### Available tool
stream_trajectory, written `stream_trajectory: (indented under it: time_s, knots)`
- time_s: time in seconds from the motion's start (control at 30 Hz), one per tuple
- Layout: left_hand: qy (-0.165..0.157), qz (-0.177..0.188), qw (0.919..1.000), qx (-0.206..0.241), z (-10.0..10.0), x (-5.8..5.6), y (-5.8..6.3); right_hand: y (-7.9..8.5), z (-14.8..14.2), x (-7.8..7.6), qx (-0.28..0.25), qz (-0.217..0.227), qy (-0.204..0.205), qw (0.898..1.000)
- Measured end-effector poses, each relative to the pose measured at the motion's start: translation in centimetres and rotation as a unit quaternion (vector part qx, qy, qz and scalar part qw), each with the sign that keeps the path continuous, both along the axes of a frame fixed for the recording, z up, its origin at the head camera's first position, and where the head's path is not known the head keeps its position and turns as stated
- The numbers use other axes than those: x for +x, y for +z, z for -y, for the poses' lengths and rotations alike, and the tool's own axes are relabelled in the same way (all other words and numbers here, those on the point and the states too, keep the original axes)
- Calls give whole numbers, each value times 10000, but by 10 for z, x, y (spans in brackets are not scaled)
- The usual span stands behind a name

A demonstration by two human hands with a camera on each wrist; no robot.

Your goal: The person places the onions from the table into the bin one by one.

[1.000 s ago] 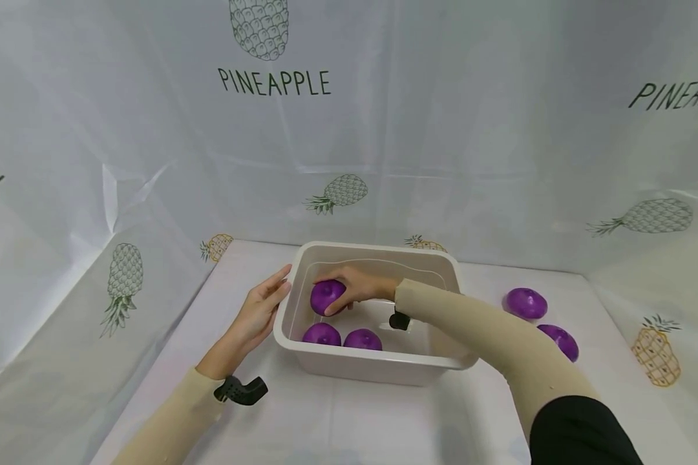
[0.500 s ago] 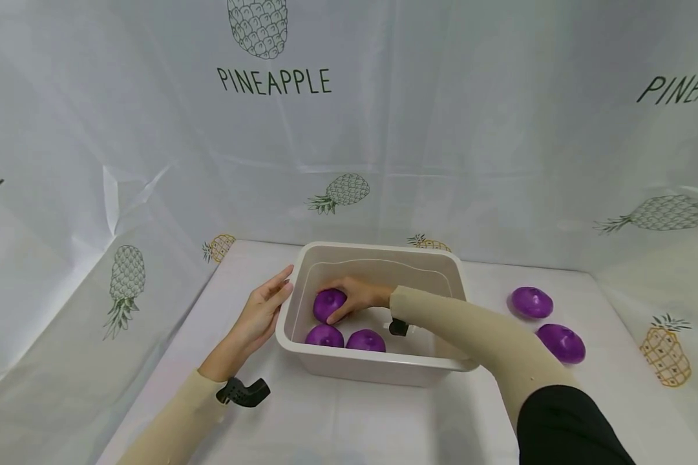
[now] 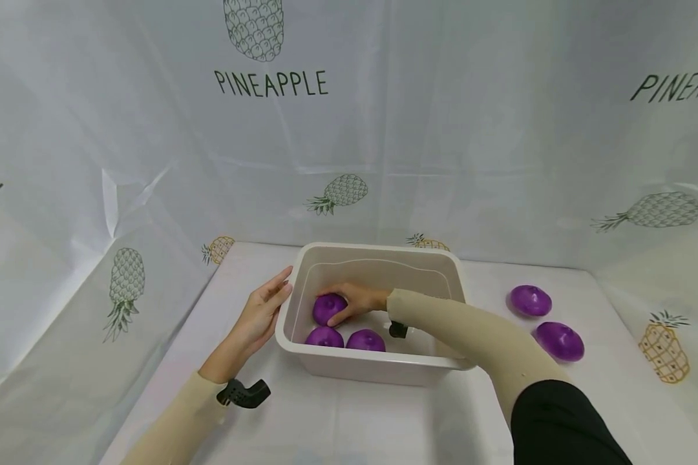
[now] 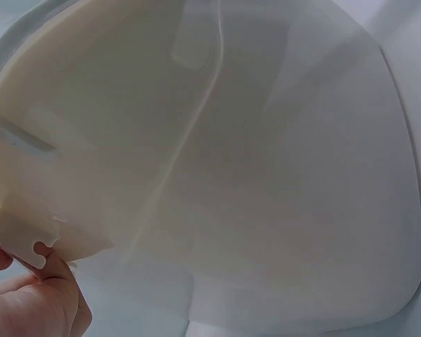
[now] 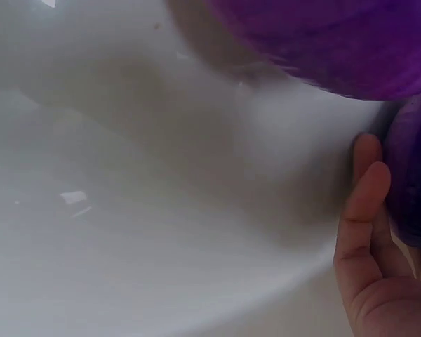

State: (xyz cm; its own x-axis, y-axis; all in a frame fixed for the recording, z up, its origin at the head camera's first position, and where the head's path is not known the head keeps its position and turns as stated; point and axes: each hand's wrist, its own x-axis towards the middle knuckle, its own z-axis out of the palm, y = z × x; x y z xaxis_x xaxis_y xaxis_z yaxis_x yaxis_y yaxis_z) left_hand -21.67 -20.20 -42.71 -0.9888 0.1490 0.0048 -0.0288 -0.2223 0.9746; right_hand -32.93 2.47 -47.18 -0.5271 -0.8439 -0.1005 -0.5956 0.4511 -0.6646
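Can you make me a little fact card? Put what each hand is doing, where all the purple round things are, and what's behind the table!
Box: pale box on a white table
Left hand: left hand at the box's left end
Right hand: right hand inside the box, fingers round a purple thing
Also in box: near-left purple thing, near-right purple thing
Outside, right: far purple thing, closer purple thing
Purple total: five in view
Behind: pineapple sheet

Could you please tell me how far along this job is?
Two purple objects already lie in the bin. The right hand grips a third purple object inside it; the left hand is at the bin's end. If all belong inside, the outside pair on the table apparently remains.
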Motion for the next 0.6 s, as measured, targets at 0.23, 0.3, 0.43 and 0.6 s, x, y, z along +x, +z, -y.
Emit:
stream_trajectory:
  time_s: [0.23,0.3,0.43,0.6]
  knots:
    - [18,-5,10000,-15,0,1,-2,7,0,0,-19,208,85,9997]
    - [10,-20,10000,-50,0,0,-2,14,-1,0,1,414,39,9991]
    - [10,-15,10000,-88,0,0,-1,32,-6,1,219,828,-153,9962]
    - [-11,-6,9999,-103,0,-1,0,58,-15,2,425,971,-285,9940]
